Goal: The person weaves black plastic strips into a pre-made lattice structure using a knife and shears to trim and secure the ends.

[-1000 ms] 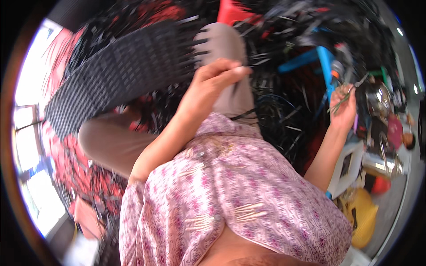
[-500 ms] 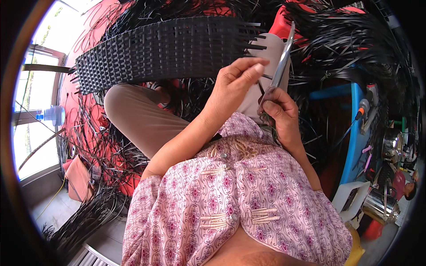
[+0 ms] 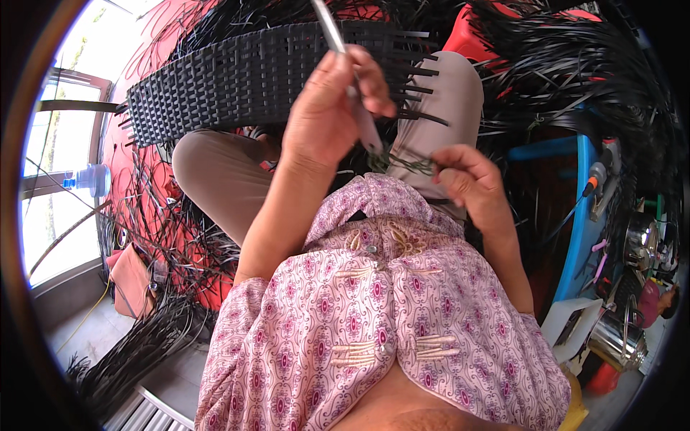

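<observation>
My left hand (image 3: 323,111) is closed round a long, flat metal tool (image 3: 330,27); its shiny end points up and away, over the woven panel. A thin green cord (image 3: 411,162) hangs from the tool's near end and stretches to the right. My right hand (image 3: 471,179), slightly blurred, has its fingers curled together on the far end of that cord. The black woven strip panel (image 3: 215,86) lies across beyond my knees, with loose strip ends sticking out at its right edge, near my right knee.
Heaps of loose black strips (image 3: 553,65) lie at the far right and over the red floor covering (image 3: 136,172). A blue-edged stool or table (image 3: 578,215) stands at the right, beside an orange-and-grey tool (image 3: 595,178) and a steel flask (image 3: 618,337). A pink bag (image 3: 131,281) rests at the left.
The metal tool has passed from my right hand to my left, which has moved left and away. My right hand now holds the green cord. The panel looks unchanged.
</observation>
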`<state>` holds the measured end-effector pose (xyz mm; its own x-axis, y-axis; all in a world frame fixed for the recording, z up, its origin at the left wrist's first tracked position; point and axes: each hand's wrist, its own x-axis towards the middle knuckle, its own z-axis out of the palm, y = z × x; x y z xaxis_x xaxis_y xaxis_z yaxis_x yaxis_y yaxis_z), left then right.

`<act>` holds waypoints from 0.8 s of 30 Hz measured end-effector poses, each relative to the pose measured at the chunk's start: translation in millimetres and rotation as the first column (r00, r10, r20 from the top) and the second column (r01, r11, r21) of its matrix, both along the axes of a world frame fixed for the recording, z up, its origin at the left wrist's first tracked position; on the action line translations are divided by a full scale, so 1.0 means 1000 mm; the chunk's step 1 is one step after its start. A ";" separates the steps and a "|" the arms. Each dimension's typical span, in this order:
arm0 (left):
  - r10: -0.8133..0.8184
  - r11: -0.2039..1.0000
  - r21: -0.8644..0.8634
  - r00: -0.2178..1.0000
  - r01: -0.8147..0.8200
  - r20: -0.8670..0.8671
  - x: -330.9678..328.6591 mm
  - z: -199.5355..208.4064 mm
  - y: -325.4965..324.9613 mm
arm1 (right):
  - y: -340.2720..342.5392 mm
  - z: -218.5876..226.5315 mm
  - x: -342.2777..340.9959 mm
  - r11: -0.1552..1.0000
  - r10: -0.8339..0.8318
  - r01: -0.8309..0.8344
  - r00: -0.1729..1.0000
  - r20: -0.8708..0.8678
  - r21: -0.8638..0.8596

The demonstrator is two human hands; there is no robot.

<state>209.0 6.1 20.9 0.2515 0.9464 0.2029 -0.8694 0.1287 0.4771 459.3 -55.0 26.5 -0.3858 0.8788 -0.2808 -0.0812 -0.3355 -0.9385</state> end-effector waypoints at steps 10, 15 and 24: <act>0.044 0.960 -0.084 0.440 -0.267 -0.897 -0.059 -0.016 -0.014 | 0.096 0.014 0.062 0.967 -0.036 -0.057 0.934 0.356 0.247; 0.079 0.950 -0.060 0.421 -0.307 -0.903 -0.057 -0.034 -0.017 | 0.117 0.008 0.047 0.969 -0.014 -0.090 0.910 0.415 0.229; 0.021 0.943 -0.108 0.380 -0.315 -0.925 -0.060 -0.040 -0.022 | 0.120 0.017 0.019 0.988 -0.068 0.007 0.911 0.406 0.151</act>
<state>149.5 -15.5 -19.2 -0.0259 0.9650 -0.2608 0.0441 0.2617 0.9641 478.0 65.0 43.5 -0.2299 0.9330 -0.2769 0.3105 -0.1993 -0.9294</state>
